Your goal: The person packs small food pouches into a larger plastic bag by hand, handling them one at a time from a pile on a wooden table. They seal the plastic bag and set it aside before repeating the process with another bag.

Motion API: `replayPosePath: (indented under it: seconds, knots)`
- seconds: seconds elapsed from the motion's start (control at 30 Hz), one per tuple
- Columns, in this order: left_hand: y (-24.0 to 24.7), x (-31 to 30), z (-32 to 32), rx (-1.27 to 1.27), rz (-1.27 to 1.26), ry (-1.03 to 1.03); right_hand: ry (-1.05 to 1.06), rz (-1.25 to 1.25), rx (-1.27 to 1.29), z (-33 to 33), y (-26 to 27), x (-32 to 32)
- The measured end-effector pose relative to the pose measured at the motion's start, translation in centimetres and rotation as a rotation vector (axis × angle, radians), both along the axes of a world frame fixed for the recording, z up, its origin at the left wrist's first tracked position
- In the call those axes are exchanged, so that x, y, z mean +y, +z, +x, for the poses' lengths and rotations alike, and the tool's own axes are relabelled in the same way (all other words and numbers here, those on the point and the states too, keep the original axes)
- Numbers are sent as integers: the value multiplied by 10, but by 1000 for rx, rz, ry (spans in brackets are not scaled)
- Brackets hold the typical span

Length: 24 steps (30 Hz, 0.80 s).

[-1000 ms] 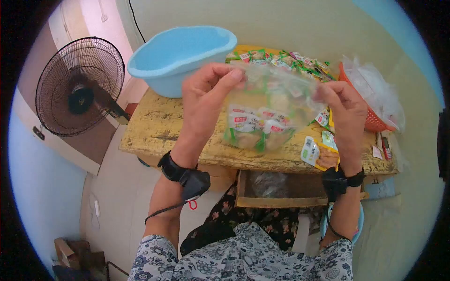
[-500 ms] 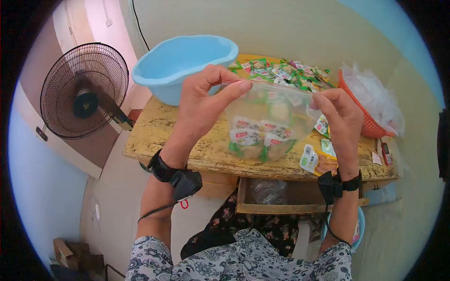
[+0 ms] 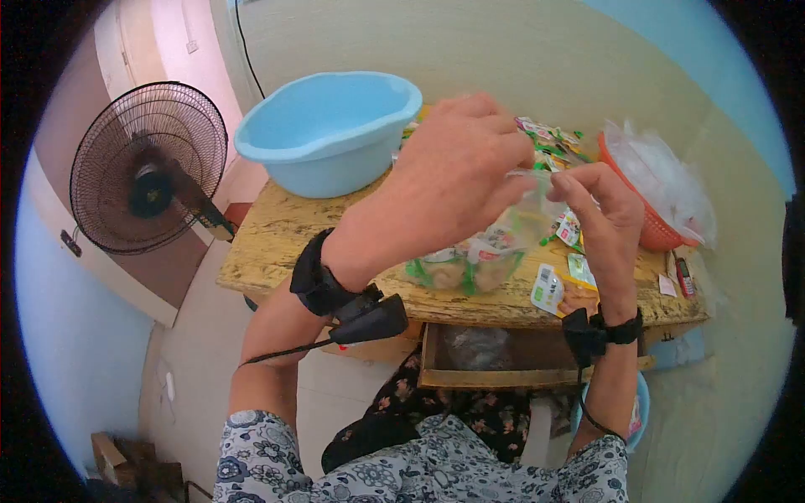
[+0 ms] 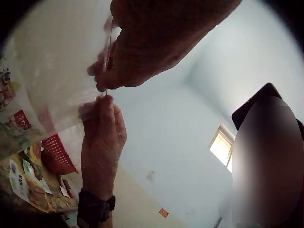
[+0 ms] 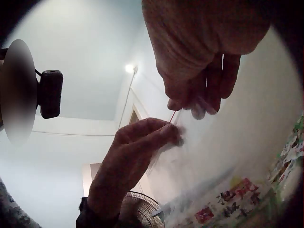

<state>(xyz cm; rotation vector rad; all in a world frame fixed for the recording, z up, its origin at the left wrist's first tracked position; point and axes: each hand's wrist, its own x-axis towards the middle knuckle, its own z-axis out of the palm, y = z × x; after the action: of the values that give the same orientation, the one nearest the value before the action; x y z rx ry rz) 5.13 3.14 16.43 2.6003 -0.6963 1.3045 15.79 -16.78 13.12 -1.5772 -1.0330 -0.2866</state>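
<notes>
Your left hand (image 3: 453, 176) has swept across from the far end of the clear bag (image 3: 474, 256). It now meets your right hand (image 3: 599, 214) at the bag's top edge, where half a second ago the two stood well apart. Both hands pinch that edge between thumb and fingertips, almost touching. The right wrist view shows the thin red strip of the bag's mouth caught between them. Because you hold it only at the top, the bag hangs free just above the front of the yellow table (image 3: 268, 230), and the snack packets inside sag to the bottom. Your left forearm reaches across your body, back of the hand upward. Your right forearm rises upright, fingers curled toward the left. Loose packets (image 3: 549, 134) lie behind the bag, between the blue basin (image 3: 327, 126) and the red basket (image 3: 654, 222).
</notes>
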Motion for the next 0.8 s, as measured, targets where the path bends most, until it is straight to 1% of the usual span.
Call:
replayPosePath:
  seconds: [0.1,0.2,0.3,0.4,0.43,0.5,0.6,0.7,0.8]
  knots:
    - [-4,9,5,45,-70,-33,-40,-21,-23,5,-3,-6]
    - [-5,15,-3,39,-109,-52,-99,-72,-67,0,1,-9]
    - [-4,25,-13,29,-79,-29,-59,-20,29,-1,-1,-7]
    - [-7,45,-24,60,-136,7,-121,-25,-60,4,0,-10]
    - [-7,50,-29,90,-187,-6,-121,-25,-51,6,-1,-13]
    - [-9,60,-41,147,-292,-29,-117,-31,-36,7,-3,-17]
    - [-15,71,-50,199,-335,42,-105,-13,5,4,-6,-16]
    - [-20,69,-50,191,-356,30,-71,27,35,10,-11,-15]
    - [-25,69,-50,221,-533,28,23,54,160,12,-17,-15]
